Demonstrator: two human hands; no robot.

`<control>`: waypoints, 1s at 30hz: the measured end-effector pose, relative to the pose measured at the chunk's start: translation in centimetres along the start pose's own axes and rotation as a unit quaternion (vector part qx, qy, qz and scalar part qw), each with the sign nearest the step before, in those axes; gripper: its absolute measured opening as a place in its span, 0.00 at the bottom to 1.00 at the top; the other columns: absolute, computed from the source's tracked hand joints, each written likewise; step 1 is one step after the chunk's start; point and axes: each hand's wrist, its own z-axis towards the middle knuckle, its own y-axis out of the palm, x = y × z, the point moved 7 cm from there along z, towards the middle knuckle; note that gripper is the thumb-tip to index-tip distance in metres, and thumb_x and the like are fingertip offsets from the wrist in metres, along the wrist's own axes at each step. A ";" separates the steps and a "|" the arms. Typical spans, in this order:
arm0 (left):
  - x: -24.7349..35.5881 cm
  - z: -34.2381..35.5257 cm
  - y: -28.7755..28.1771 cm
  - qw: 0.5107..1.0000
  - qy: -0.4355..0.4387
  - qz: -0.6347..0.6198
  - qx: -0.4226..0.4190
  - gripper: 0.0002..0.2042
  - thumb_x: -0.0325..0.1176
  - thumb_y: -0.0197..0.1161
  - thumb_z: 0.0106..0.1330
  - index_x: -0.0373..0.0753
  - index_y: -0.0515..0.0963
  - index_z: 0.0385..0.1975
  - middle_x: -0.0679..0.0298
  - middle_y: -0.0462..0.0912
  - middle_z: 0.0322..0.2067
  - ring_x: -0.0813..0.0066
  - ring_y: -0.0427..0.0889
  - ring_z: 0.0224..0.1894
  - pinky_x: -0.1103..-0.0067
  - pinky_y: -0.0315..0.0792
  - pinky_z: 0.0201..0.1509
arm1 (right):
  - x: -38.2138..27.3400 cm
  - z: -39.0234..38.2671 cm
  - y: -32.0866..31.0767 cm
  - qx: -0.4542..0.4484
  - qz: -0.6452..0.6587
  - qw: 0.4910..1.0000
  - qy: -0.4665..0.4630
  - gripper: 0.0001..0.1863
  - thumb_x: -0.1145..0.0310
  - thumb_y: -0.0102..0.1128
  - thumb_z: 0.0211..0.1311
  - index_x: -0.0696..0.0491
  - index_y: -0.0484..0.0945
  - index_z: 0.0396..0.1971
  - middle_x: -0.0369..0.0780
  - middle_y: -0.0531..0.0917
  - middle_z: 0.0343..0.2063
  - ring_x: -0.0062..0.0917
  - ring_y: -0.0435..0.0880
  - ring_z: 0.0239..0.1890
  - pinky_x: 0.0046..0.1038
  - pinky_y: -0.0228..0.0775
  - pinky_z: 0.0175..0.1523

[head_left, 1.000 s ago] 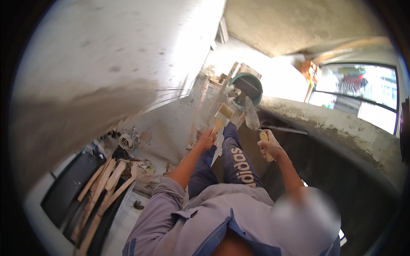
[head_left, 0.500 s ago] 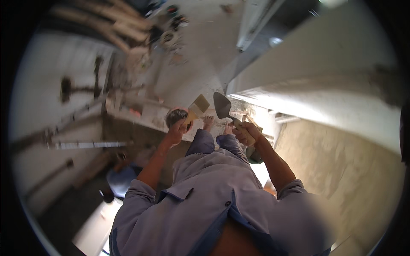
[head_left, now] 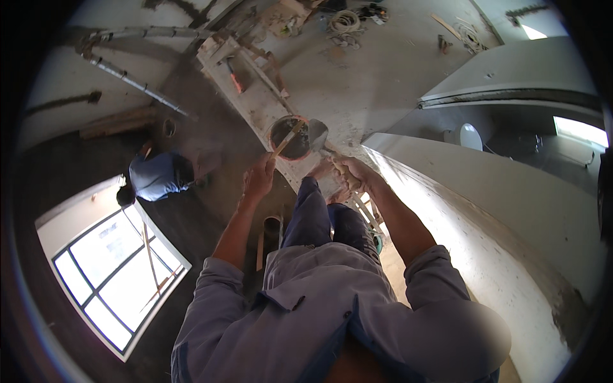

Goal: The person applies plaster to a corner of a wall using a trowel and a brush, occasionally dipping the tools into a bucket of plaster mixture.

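Head camera, looking down past my knees: my right hand (head_left: 348,173) was wrapped tight around the handle of a pointed trowel (head_left: 317,135), fingers closed all the way round, the steel blade tipped out over the rim of the bucket (head_left: 288,137). My left hand (head_left: 258,179) was pinched on the near end of a thin wooden stick (head_left: 287,138), whose far end slanted down into the bucket. Both grips were pressed together, nothing loose.

I judged the trowel stiff and fairly light when bare, but nose-heavy once loaded with wet mix, so the place to take it was well up the handle, with the wrist under it. The blade edge looked thin and would be slick with mortar. The stick seemed light, rigid and rough, easy to pinch at its end, though likely to snap if levered hard. The bucket, dark inside and apparently part full, I took for heavy, best lifted by the rim or a bail; I could not see one.

That bucket stood near the near end of a mortar-spattered plank platform (head_left: 246,96), just beyond my blue trousers (head_left: 319,217). Far below, another person in a blue shirt (head_left: 153,175) crouched on the dark floor, and coiled cable (head_left: 343,22) lay on the pale concrete past the platform's far end.
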 end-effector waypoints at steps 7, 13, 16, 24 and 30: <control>-5.8 2.1 5.8 0.996 -0.041 0.059 0.062 0.14 0.40 0.48 0.72 0.42 0.73 0.50 0.48 0.82 0.35 0.44 0.80 0.39 0.55 0.71 0.41 | 1.7 2.3 -1.9 0.068 -0.035 0.997 0.002 0.13 0.62 0.47 0.68 0.50 0.67 0.48 0.34 0.72 0.23 0.15 0.70 0.17 0.22 0.65 0.18; -9.6 6.1 10.5 0.994 -0.076 0.052 0.063 0.12 0.39 0.47 0.72 0.41 0.71 0.47 0.47 0.81 0.32 0.43 0.80 0.37 0.54 0.71 0.38 | 5.3 2.8 -7.7 0.149 -0.073 0.986 0.006 0.09 0.61 0.49 0.67 0.51 0.70 0.37 0.33 0.72 0.20 0.17 0.70 0.15 0.23 0.67 0.18; -12.1 7.7 13.2 0.992 -0.100 0.066 0.045 0.12 0.39 0.47 0.72 0.40 0.71 0.46 0.47 0.81 0.31 0.42 0.80 0.37 0.54 0.71 0.37 | 6.5 2.1 -9.3 0.181 -0.053 0.982 0.025 0.10 0.66 0.52 0.63 0.50 0.68 0.41 0.34 0.72 0.21 0.18 0.71 0.15 0.23 0.66 0.18; -18.0 10.2 18.0 0.983 -0.161 0.082 -0.024 0.14 0.41 0.46 0.71 0.38 0.72 0.45 0.45 0.81 0.36 0.40 0.78 0.42 0.51 0.69 0.44 | 7.1 0.5 -9.9 0.254 0.000 0.967 -0.033 0.23 0.70 0.57 0.58 0.52 0.66 0.53 0.36 0.73 0.24 0.19 0.72 0.16 0.24 0.67 0.17; -21.1 10.5 18.5 0.995 -0.092 0.044 0.019 0.14 0.40 0.47 0.70 0.36 0.75 0.38 0.46 0.80 0.37 0.42 0.78 0.41 0.55 0.69 0.46 | 3.9 6.3 -8.5 0.289 -0.356 0.879 -0.131 0.32 0.72 0.57 0.54 0.51 0.61 0.60 0.45 0.79 0.29 0.32 0.82 0.25 0.34 0.75 0.29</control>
